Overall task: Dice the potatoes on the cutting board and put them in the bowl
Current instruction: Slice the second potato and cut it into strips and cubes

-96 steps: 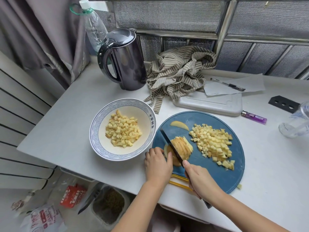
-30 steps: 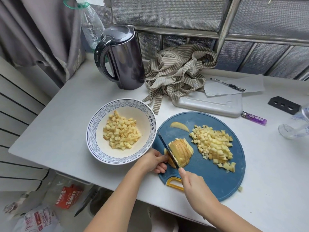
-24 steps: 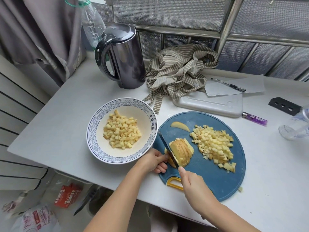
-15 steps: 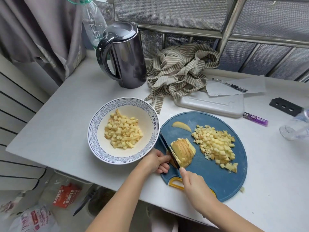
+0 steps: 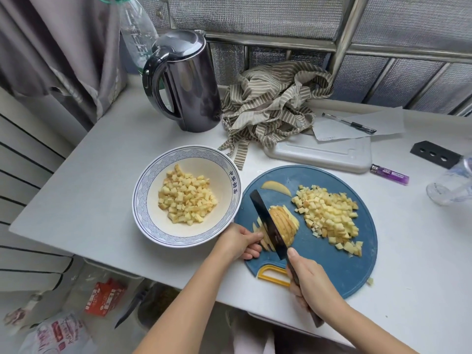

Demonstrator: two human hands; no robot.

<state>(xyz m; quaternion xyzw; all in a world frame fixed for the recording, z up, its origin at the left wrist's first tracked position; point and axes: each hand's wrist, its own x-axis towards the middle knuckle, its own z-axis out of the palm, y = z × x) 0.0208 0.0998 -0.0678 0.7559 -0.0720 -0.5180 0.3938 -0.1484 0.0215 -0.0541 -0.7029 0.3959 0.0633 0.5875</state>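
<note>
You have one bowl (image 5: 143, 200), one board (image 5: 332, 272), one knife (image 5: 268, 221) and one sliced potato (image 5: 284, 224). Your right hand (image 5: 310, 284) grips the knife, tip pointing far-left. Your left hand (image 5: 240, 241) holds the potato with curled fingers.

The bowl (image 5: 143, 218) crowds the left edge of the blue cutting board (image 5: 319, 267). Just behind the board lies a white chopping board (image 5: 319, 154), with a striped cloth (image 5: 270, 103) and a kettle (image 5: 189, 85) further back-left and a purple lighter (image 5: 389, 174) back-right. Right of the board the table (image 5: 408, 251) lies bare up to a clear plastic container (image 5: 452, 185). On the board, the diced pile (image 5: 329, 213) fills the right half. The left hand (image 5: 237, 242) holding the sliced potato (image 5: 283, 226) and the right hand (image 5: 309, 284) gripping the knife (image 5: 268, 221) block the near-left.
</note>
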